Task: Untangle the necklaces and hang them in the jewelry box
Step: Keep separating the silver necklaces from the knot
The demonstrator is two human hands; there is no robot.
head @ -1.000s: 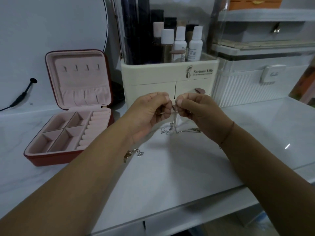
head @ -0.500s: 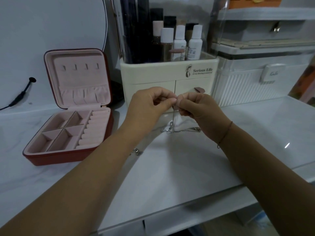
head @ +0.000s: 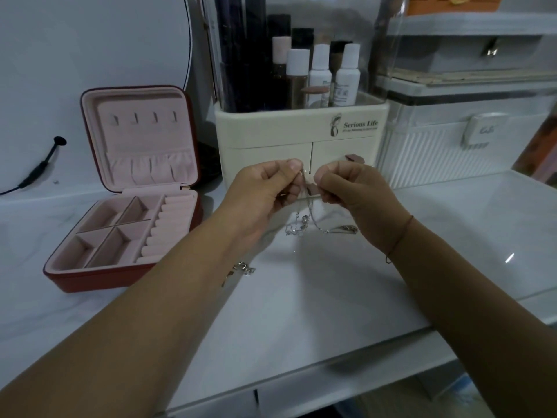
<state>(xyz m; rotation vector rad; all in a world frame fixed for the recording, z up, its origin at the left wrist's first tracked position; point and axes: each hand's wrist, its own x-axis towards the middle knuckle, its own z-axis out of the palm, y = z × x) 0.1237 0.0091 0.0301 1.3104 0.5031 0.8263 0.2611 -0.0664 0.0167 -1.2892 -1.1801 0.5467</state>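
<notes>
Left hand (head: pixel 265 188) and right hand (head: pixel 352 188) parted slightly, fingers (head: pixel 294 165) pinching the faint tangled necklaces (head: pixel 313 220)

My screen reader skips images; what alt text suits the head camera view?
The left hand and right hand pinch a thin silver necklace above a white counter, its tangled end lying there. An open jewelry box sits left, hooks bare.

Table (head: pixel 301 321): box (head: pixel 90 279) at left, its lid (head: pixel 141 137) upright at the back; organizer (head: pixel 271 131) at centre rear, bottles (head: pixel 319 73) in it; case (head: pixel 437 164) to its right. Left hand (head: pixel 262 188) and right hand (head: pixel 355 191) meet before the organizer, pinching necklaces (head: pixel 304 224) that trail onto the table below; loose chain (head: pixel 245 268) beside the left forearm.
</notes>
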